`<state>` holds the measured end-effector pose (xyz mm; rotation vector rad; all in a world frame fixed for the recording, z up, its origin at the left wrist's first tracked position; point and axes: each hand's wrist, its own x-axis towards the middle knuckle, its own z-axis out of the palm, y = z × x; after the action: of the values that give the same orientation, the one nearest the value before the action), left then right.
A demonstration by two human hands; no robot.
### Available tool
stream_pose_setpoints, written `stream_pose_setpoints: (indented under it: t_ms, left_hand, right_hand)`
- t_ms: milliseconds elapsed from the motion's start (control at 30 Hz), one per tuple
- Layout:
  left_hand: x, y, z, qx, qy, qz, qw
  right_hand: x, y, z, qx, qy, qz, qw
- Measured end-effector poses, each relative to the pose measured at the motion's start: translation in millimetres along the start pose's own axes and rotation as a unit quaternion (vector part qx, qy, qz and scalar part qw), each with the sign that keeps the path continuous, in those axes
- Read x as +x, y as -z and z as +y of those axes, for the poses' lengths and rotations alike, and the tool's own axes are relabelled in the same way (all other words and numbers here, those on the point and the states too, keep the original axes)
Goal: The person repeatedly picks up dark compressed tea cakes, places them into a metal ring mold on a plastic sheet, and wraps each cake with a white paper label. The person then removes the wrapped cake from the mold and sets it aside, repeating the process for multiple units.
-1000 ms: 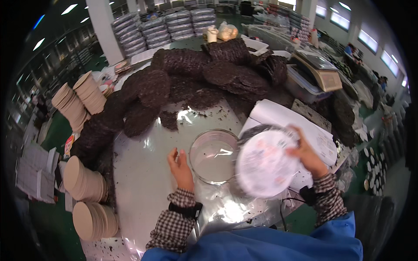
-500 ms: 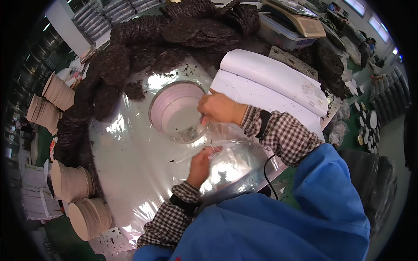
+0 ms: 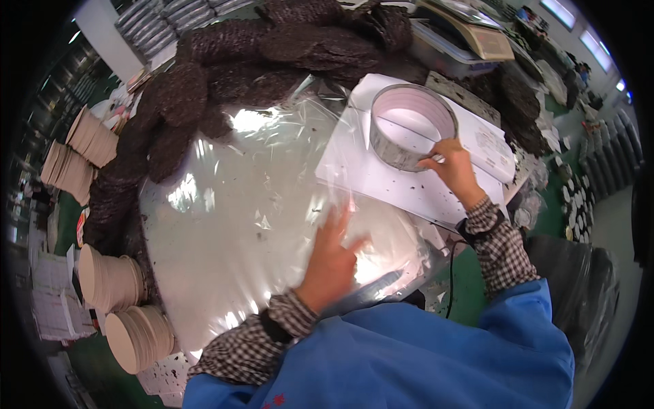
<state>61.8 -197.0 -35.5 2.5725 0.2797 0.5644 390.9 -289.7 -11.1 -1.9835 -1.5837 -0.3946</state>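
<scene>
The right hand rests its fingertips on the near rim of a round metal ring, fingers curled against the wall, seemingly to steady it; whether they truly pinch the rim I cannot tell. The ring stands upright on a stack of white paper sheets at the far right of the worktop, so its pale inside shows through the open top. The left hand lies flat and open, fingers spread, on the clear plastic film that covers the worktop, near the person and just left of the paper; its blur suggests it is sliding or pressing the film smooth. Dark round cakes of pressed leaf are piled along the far and left edge, within reach. Stacks of tan paper discs sit at the near left, with more stacks further back on the left. A tray stands at the far right.
</scene>
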Motion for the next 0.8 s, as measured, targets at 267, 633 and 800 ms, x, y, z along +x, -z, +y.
stream_pose_setpoints:
  t_ms: [267,633,800]
  left_hand:
    - [-33,-89,-13,0.006,0.035,-0.040,0.999]
    - [-23,-56,-14,-0.287,0.118,-0.075,0.948]
    - [-24,-64,14,0.093,-0.023,-0.082,0.992]
  right_hand:
    - [-30,-18,20,0.019,-0.036,-0.090,0.995]
    - [-20,-14,12,0.050,-0.036,-0.050,0.997]
    - [-16,-12,-8,0.120,-0.080,-0.045,0.989]
